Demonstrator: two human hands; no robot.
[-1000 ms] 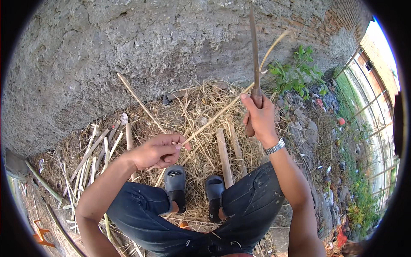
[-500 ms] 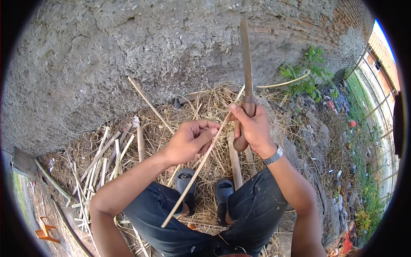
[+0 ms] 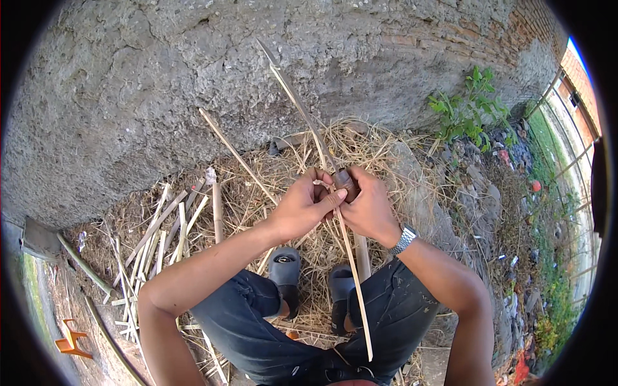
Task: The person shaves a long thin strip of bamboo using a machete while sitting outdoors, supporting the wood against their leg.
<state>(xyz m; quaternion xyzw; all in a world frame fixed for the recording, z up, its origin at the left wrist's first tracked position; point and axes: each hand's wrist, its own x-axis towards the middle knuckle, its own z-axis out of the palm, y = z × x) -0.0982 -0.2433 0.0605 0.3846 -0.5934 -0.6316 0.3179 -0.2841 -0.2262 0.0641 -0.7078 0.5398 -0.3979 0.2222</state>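
A long-bladed knife (image 3: 327, 152) with a brown wooden handle is gripped in my right hand (image 3: 374, 209), its blade slanting up and to the left toward the wall. My left hand (image 3: 301, 207) pinches a thin pale strip, which looks like split bamboo (image 3: 355, 276), right beside the knife handle. Below the hands the strip hangs down between my knees. Its upper part lies close along the blade; the exact contact is hard to tell. My hands touch or nearly touch, and the right fingers are partly hidden behind the handle.
A rough grey wall (image 3: 161, 96) rises in front. At the left lie several split sticks (image 3: 154, 235); one long stick (image 3: 235, 153) leans on the wall. Straw (image 3: 309, 231) covers the ground around my sandals (image 3: 284, 265). A green plant (image 3: 473, 109) grows at the right. An orange chair (image 3: 72, 339) stands far left.
The knife has swung from nearly upright to leaning left, and my right hand has come in beside my left. The strip's lower end has moved to the right.
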